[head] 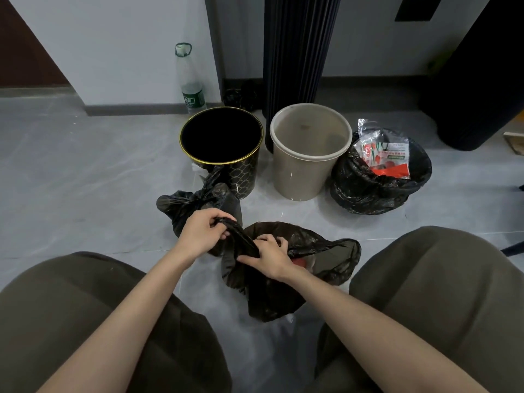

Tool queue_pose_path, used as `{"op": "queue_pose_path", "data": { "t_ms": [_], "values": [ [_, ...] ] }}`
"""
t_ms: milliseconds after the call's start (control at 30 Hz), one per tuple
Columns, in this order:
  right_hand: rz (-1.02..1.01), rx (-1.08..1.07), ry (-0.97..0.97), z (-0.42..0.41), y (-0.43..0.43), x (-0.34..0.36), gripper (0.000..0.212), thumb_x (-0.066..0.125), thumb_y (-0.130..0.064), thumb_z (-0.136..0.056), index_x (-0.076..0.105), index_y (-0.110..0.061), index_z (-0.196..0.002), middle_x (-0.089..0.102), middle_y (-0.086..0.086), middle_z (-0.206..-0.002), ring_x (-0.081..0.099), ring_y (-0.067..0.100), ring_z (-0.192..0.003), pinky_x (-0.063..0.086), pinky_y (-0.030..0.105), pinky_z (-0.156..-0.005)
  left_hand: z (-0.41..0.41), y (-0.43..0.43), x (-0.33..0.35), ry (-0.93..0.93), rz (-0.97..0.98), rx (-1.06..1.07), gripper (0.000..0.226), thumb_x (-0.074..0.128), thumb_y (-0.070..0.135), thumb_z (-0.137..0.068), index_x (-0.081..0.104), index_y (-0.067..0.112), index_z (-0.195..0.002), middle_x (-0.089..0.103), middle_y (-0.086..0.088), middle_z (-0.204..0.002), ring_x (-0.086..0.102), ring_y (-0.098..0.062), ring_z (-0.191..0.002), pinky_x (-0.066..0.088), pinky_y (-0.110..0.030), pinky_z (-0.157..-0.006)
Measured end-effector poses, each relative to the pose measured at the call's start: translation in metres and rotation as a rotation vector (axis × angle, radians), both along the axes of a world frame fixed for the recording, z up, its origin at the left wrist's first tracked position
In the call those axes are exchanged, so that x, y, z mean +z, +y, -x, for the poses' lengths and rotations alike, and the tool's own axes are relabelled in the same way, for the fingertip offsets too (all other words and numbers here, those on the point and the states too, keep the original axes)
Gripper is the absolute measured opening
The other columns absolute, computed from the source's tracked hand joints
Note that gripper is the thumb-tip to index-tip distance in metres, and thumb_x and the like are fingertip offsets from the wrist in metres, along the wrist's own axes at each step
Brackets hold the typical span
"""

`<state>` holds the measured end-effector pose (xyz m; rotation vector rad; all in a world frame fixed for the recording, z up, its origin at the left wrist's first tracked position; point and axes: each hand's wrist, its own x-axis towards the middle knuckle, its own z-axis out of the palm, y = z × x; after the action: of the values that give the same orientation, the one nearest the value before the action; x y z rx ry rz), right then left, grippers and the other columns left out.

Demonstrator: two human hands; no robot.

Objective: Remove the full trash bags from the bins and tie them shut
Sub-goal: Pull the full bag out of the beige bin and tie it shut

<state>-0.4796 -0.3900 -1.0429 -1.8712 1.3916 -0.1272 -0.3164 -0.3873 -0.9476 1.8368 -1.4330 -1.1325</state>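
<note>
A black trash bag [297,285] lies on the floor between my knees, its mouth partly open on the right. My left hand [202,229] grips a twisted strip of the bag's rim. My right hand [270,258] pinches the same strip lower down. Behind my left hand sits a knotted black bag [181,204]. A black bin with a gold rim [226,163] and a beige bin [306,163] stand bagless behind. To the right a third bin, lined with an open black bag [380,185], holds colourful wrappers [385,154].
A clear plastic bottle [190,80] stands against the white wall at the back. A dark ribbed column [297,52] rises behind the beige bin, and a large dark object [479,80] fills the right. My knees [442,293] flank the bag on the grey floor.
</note>
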Motion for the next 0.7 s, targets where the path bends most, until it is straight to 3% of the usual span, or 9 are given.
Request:
{"op": "queue_pose_path", "data": {
  "t_ms": [67,167,233,367,433,500,567,633,700],
  "values": [
    [0.014,0.030,0.025,0.001,-0.003,0.000,0.031,0.042,-0.045,-0.097,0.060,-0.031,-0.118,0.060,-0.004,-0.116,0.031,0.015,-0.132,0.005,0.048,-0.111,-0.004,-0.002,-0.003,-0.008,-0.016,0.066,0.029,0.048,-0.005,-0.088,0.070,0.014,-0.090,0.068,-0.002,-0.076,0.064,-0.013,-0.069,0.056,-0.030,-0.078],
    [0.056,0.071,0.084,0.004,-0.007,-0.004,0.030,0.033,-0.037,-0.101,0.057,-0.028,-0.118,0.060,-0.004,-0.110,0.036,0.015,-0.127,0.005,0.051,-0.112,-0.010,-0.005,-0.004,-0.258,0.075,-0.078,0.027,0.050,0.001,-0.088,0.068,0.021,-0.093,0.068,-0.001,-0.092,0.062,-0.012,-0.077,0.051,-0.026,-0.074],
    [0.050,0.083,0.117,0.007,-0.009,-0.007,0.027,0.034,-0.032,-0.101,0.057,-0.024,-0.114,0.060,-0.004,-0.108,0.037,0.015,-0.124,0.005,0.052,-0.112,-0.013,-0.003,-0.002,-0.459,0.156,-0.263,0.025,0.058,0.009,-0.087,0.062,0.023,-0.107,0.054,0.000,-0.115,0.055,-0.016,-0.101,0.045,-0.025,-0.083],
    [0.045,0.135,0.159,0.007,-0.009,0.002,0.023,0.036,-0.026,-0.100,0.055,-0.017,-0.110,0.058,-0.002,-0.113,0.034,0.019,-0.126,0.005,0.054,-0.111,-0.004,0.011,-0.012,-0.973,0.507,-0.658,0.093,0.083,0.013,-0.058,0.039,0.025,-0.139,0.033,-0.010,-0.146,0.027,-0.032,-0.138,0.024,-0.055,-0.111],
    [0.054,0.174,0.192,0.005,-0.009,0.005,0.022,0.037,-0.023,-0.099,0.055,-0.015,-0.110,0.056,0.001,-0.118,0.031,0.021,-0.129,0.005,0.056,-0.111,0.001,0.015,-0.029,-1.200,0.534,-0.776,0.104,0.087,0.017,-0.049,0.040,0.016,-0.141,0.048,-0.013,-0.138,0.039,-0.032,-0.134,0.015,-0.064,-0.111],
    [0.062,0.206,0.210,0.006,-0.008,0.005,0.020,0.039,-0.020,-0.098,0.055,-0.015,-0.110,0.056,0.000,-0.119,0.031,0.022,-0.129,0.005,0.057,-0.111,0.002,0.016,-0.042,-1.343,0.427,-0.783,0.094,0.088,0.023,-0.050,0.049,0.007,-0.134,0.065,-0.010,-0.108,0.059,-0.028,-0.111,0.018,-0.059,-0.111],
    [0.080,0.219,0.194,0.008,-0.007,0.004,0.019,0.040,-0.018,-0.097,0.055,-0.017,-0.108,0.056,-0.002,-0.116,0.032,0.022,-0.127,0.005,0.057,-0.110,0.004,0.014,-0.042,-1.227,0.267,-0.774,0.059,0.081,0.026,-0.065,0.059,0.009,-0.117,0.064,-0.004,-0.089,0.062,-0.023,-0.088,0.031,-0.041,-0.098],
    [0.128,0.231,0.184,0.012,-0.007,0.003,0.018,0.042,-0.018,-0.096,0.055,-0.019,-0.107,0.057,-0.004,-0.113,0.034,0.022,-0.124,0.006,0.056,-0.109,0.009,0.009,-0.034,-0.768,-0.041,-0.681,0.008,0.054,0.018,-0.089,0.057,0.016,-0.096,0.061,-0.003,-0.088,0.059,-0.022,-0.085,0.036,-0.032,-0.080],
    [0.204,0.252,0.202,0.015,-0.007,0.000,0.016,0.042,-0.023,-0.097,0.054,-0.019,-0.107,0.058,-0.004,-0.110,0.036,0.022,-0.122,0.009,0.054,-0.110,0.019,0.004,-0.026,-0.249,-0.363,-0.514,0.023,0.044,0.011,-0.091,0.053,0.017,-0.071,0.050,0.001,-0.063,0.049,-0.015,-0.058,0.038,-0.024,-0.056]
  ]
}}
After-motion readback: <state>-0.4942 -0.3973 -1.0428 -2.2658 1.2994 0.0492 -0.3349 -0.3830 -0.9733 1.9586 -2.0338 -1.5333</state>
